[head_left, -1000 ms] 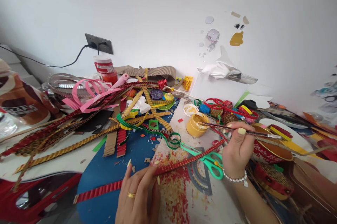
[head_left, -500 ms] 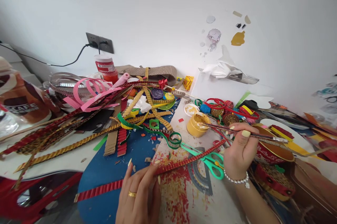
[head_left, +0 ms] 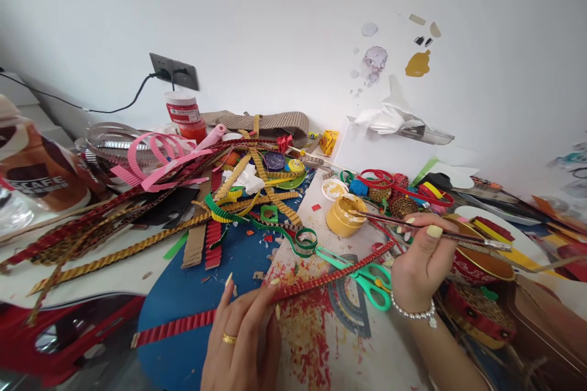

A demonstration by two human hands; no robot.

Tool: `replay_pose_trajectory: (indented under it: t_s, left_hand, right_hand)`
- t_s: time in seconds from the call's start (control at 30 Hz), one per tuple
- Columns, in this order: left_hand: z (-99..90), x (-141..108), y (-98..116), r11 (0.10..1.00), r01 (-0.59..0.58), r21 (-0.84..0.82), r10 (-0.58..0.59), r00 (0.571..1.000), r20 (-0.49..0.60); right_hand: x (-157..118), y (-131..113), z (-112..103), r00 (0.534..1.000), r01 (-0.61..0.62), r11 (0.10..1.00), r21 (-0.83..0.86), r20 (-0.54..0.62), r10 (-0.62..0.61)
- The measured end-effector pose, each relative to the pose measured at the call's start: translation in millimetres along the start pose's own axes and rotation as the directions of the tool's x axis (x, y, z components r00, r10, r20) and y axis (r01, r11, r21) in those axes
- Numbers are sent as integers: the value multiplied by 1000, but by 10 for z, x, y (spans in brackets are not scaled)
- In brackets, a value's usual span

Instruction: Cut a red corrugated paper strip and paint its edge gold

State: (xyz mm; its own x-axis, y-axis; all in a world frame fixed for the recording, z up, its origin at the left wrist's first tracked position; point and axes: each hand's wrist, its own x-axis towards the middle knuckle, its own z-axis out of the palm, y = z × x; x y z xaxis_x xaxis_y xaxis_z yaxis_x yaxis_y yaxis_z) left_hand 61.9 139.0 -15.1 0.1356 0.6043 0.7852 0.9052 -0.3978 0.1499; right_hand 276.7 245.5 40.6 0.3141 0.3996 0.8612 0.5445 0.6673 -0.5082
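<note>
A long red corrugated cardboard strip (head_left: 334,276) runs aslant across the work surface, yellow paint dabbed along the ridges of its right part. My left hand (head_left: 245,336), with a ring, holds it near its middle; part of the strip is hidden under the fingers. Between the fingers of my right hand (head_left: 422,262) is a thin dark paintbrush (head_left: 389,220), its tip at the mouth of a jar of yellow paint (head_left: 345,219). The jar's paint-smeared lid (head_left: 334,189) lies behind it. Green-handled scissors (head_left: 367,284) lie partly under the strip, over a grey protractor-like piece (head_left: 351,305).
Corrugated strips (head_left: 151,238) and pink curls (head_left: 160,161) crowd the left, near a large brown-labelled bottle (head_left: 39,161). A red paint jar (head_left: 186,117) stands by the wall. At right are a red tin (head_left: 481,265), rolled coils (head_left: 401,206) and a layered round piece (head_left: 479,314).
My right hand has shifted very slightly right with the paintbrush, its tip staying at the paint jar. My left hand keeps its place on the strip. The view has moved a little.
</note>
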Motion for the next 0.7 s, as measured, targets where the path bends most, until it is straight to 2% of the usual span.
replay_pose_trajectory:
  t_s: [0.1, 0.23, 0.37, 0.43, 0.53, 0.6, 0.7]
  left_hand:
    - [-77, 3, 8, 998, -46, -44, 46, 999, 6]
    - [-183, -90, 7, 988, -122, -99, 130, 989, 77]
    - [-242, -200, -3, 986, -157, -49, 163, 978, 132]
    - [-254, -236, -7, 988, -153, -6, 152, 975, 160]
    - [-256, -264, 0, 989, -143, 48, 130, 971, 198]
    - [-249, -268, 16, 987, -141, 72, 123, 968, 218]
    - [-231, -261, 52, 987, -130, 98, 103, 966, 237]
  right_hand:
    - [-1, -11, 6, 1000, -6, 1000, 27, -29, 7]
    - [5, -79, 18, 997, -15, 997, 72, -78, 21]
    - [-3, -206, 24, 991, 3, 989, 151, -130, 16]
    - [-17, -286, 19, 993, 10, 982, 191, -118, 13]
    - [-60, -404, -5, 1000, -24, 967, 255, 1, 25]
    - [-107, -464, -27, 991, -75, 953, 292, 125, 40]
    - [-203, -502, -55, 940, -178, 931, 318, 334, 65]
